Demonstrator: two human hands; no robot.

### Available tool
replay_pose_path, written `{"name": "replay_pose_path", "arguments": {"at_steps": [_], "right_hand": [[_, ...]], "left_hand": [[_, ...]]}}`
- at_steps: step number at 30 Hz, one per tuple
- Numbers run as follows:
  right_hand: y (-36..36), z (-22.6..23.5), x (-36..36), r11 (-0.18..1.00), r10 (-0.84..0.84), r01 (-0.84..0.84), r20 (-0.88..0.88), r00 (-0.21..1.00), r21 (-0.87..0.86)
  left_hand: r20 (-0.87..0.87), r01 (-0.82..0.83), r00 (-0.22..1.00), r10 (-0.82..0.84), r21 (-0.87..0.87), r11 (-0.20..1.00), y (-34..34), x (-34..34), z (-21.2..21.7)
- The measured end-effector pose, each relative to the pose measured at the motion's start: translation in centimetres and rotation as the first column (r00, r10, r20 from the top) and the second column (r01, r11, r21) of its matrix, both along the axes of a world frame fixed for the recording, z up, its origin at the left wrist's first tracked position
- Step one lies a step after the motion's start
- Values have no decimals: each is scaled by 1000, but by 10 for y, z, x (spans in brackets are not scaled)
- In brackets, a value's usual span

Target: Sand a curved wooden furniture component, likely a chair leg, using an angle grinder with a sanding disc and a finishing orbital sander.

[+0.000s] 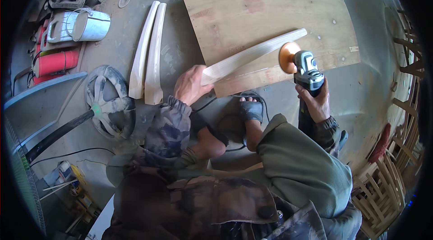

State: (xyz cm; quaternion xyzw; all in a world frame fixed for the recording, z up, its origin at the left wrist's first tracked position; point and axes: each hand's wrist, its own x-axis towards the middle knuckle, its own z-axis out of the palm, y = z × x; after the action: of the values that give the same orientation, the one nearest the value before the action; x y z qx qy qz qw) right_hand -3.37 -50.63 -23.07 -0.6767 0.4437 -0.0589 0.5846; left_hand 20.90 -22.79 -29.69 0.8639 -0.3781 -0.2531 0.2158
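Timber (256, 53), likely stiff, is angling over the panel's (279, 1) near-left corner; left grip (191, 84) is clasping its thick end, sensible hold; right grip (318, 103) clutching grinder (309, 69).

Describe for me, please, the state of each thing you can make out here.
Board, flat, stained.
Wood piece, unpainted, slanting over the board.
Grinder, held up; running or not, cannot tell.
Disc, fitted to the grinder; contact with wood unclear.
Left hand, closed on the wood piece's near end.
Right hand, gripping the grinder.
Two loose pieces, lying side by side.
Wheel, dusty.
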Motion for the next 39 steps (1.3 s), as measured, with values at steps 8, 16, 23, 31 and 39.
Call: {"name": "replay_pose_path", "arguments": {"at_steps": [8,16,23,31,39], "right_hand": [[18,-10,14,921,232,-230,-31,972,-314],[35,-13,34,896,277,-292,-92,956,-335],[39,-26,50,871,383,-405,-131,914,-277],[46,-33,61,837,434,-457,-146,889,-300],[-32,-59,35,873,111,-135,-78,991,-468]], "left_hand": [[140,164,972,-187,163,973,-35,7,14],[130,145,978,-166,155,977,-52,3,-20],[38,181,980,-193,211,961,-63,19,-13],[21,182,981,-191,217,959,-65,25,-5],[33,218,974,-223,108,970,-66,27,-3]]}}
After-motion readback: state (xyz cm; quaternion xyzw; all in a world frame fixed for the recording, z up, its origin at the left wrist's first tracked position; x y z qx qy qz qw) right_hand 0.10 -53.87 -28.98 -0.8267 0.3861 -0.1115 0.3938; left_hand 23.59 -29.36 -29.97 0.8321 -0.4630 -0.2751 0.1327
